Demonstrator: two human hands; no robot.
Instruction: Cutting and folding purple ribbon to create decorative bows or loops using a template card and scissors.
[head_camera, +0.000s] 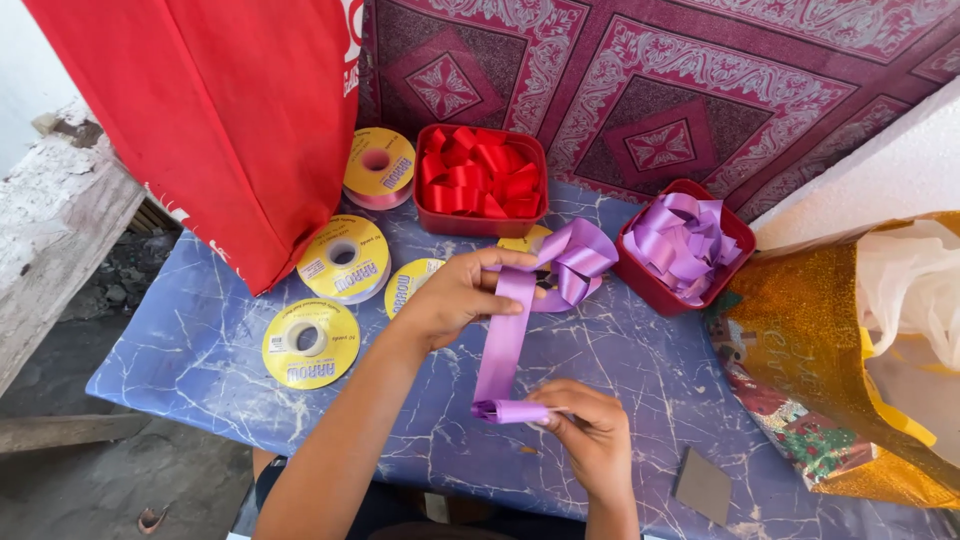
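1. Purple ribbon (503, 345): flat glossy strip, stretched between both hands over the blue marbled surface (200, 350). Upper end runs into a looped purple bow (575, 255); lower end is folded back on itself.
2. Handling, my read: very light, thin, limp across its width, springy along its length, so folds want to open. Slick finish, likely to slide in a loose pinch. Creases easily and permanently.
3. Where to hold: pinch flat across the full width, right at the fold and just below the bow. Edge grips would twist it.
4. Left hand (455, 295): fingers closed on the strip near the bow, thumb on top.
5. Right hand (590, 425): fingers pinched narrow on the folded lower end, just above the surface.
6. Around it: red tub of red ribbon pieces (480, 180), red tub of purple ribbon pieces (680, 240), yellow ribbon spools (310, 343) at left, red bag (230, 110) behind, gold gift bag (830, 380) at right, small dark card (702, 485) near the right hand.
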